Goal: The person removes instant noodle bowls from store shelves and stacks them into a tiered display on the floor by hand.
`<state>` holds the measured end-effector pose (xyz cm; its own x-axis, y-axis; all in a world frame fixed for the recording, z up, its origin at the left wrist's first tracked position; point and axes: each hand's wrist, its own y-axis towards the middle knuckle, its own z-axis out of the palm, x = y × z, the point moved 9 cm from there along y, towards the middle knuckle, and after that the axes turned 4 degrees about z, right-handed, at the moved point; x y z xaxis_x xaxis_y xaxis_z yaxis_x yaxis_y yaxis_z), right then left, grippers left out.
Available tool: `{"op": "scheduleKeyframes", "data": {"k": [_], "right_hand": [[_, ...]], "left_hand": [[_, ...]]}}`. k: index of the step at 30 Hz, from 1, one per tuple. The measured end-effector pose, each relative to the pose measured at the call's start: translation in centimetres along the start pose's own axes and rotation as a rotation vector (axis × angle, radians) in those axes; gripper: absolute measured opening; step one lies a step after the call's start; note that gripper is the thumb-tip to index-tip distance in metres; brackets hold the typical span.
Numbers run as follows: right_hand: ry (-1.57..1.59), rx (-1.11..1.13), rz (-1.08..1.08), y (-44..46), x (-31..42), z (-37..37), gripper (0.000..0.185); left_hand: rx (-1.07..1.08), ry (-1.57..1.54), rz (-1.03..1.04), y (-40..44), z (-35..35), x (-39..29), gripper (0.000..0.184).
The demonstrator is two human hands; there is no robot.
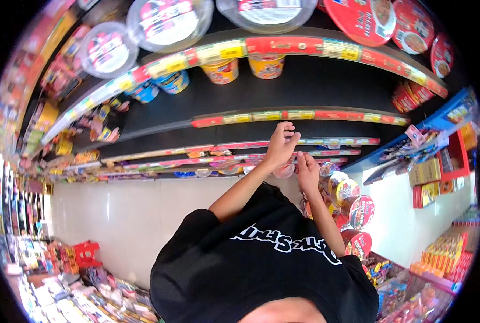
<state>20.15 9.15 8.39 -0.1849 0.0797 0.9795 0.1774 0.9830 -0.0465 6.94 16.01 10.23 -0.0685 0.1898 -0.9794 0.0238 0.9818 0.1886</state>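
Observation:
My left hand (282, 144) is raised in front of the lower shelf strips. Its fingers are loosely bent and apart, and nothing shows in them. To its right and slightly lower, my right hand (308, 171) has its fingers drawn together; whatever they may hold is too small to make out. A round, clear-lidded container (284, 171) shows between my wrists, close to the right hand's fingers. Whether that hand touches it is unclear. The two hands are apart.
Dark shelves with red and yellow price strips (272, 45) curve across the top, bearing lidded bowls (170, 20) and yellow cups (267, 65). Stacked red-lidded bowls (361, 212) stand right of my right forearm. A blue rack (407, 141) is farther right, and a red basket (87, 254) lower left.

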Motion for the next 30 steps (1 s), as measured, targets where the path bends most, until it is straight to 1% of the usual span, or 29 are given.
{"op": "scheduleKeyframes", "data": {"k": [2,5,7,8,9,11,12,13,16,17,20,23,25,26,27,29,30], "right_hand": [[0.01,0.073,-0.008,-1.0,0.0,1.6,0.041],[0.025,0.095,-0.055,-4.1,1.5,2.8,0.041],[0.011,0.119,-0.148,-5.7,0.4,3.8,0.042],[0.065,0.142,-0.127,-6.6,-0.6,4.4,0.043],[0.118,0.165,-0.106,-7.7,-0.5,4.9,0.045],[0.107,0.2,-0.183,-10.2,1.1,5.7,0.046],[0.156,0.242,-0.114,-11.2,0.3,6.5,0.047],[0.204,0.28,-0.043,-12.2,-0.4,7.3,0.048],[0.187,0.384,0.015,-15.1,-0.7,9.0,0.052],[0.171,0.378,-0.015,-15.8,-0.4,9.3,0.052],[0.106,0.36,-0.037,-16.7,-1.1,10.3,0.052],[0.118,0.373,-0.065,-17.2,-0.4,11.7,0.052],[0.142,0.413,-0.042,-17.5,0.5,13.0,0.05],[0.154,0.434,-0.031,-17.5,1.0,14.0,0.05],[0.147,0.459,-0.054,-17.5,1.1,15.3,0.047],[0.134,0.508,-0.099,-17.3,1.2,18.7,0.042],[0.144,0.557,-0.069,-17.5,1.7,20.8,0.04]], "left_hand": [[-0.053,0.034,-0.014,-1.6,-2.2,0.3,0.04],[-0.128,0.004,-0.044,-5.5,-4.4,0.3,0.039],[-0.139,0.011,-0.043,-8.8,-5.0,0.4,0.037],[-0.143,0.017,-0.037,-10.5,-5.4,0.4,0.036],[-0.17,0.139,-0.037,-12.1,-6.0,0.3,0.033],[-0.17,0.087,-0.041,-15.1,-6.7,1.1,0.032],[-0.17,0.06,-0.044,-16.5,-7.0,1.6,0.031],[-0.187,0.04,-0.101,-17.8,-7.5,2.6,0.03],[-0.123,0.118,-0.13,-20.6,-8.6,2.6,0.029],[-0.154,0.059,-0.137,-21.5,-8.9,2.4,0.027],[-0.131,0.108,-0.168,-22.5,-9.8,1.5,0.023],[-0.124,0.152,-0.141,-22.9,-10.9,2.0,0.018],[-0.144,0.143,-0.11,-22.8,-12.3,2.4,0.018],[-0.155,0.14,-0.095,-22.7,-13.2,2.7,0.017],[-0.166,0.115,-0.104,-22.5,-14.4,3.3,0.018],[-0.213,0.112,-0.055,-22.3,-17.7,4.2,0.022],[-0.237,0.11,-0.031,-22.1,-19.6,4.5,0.024]]}}
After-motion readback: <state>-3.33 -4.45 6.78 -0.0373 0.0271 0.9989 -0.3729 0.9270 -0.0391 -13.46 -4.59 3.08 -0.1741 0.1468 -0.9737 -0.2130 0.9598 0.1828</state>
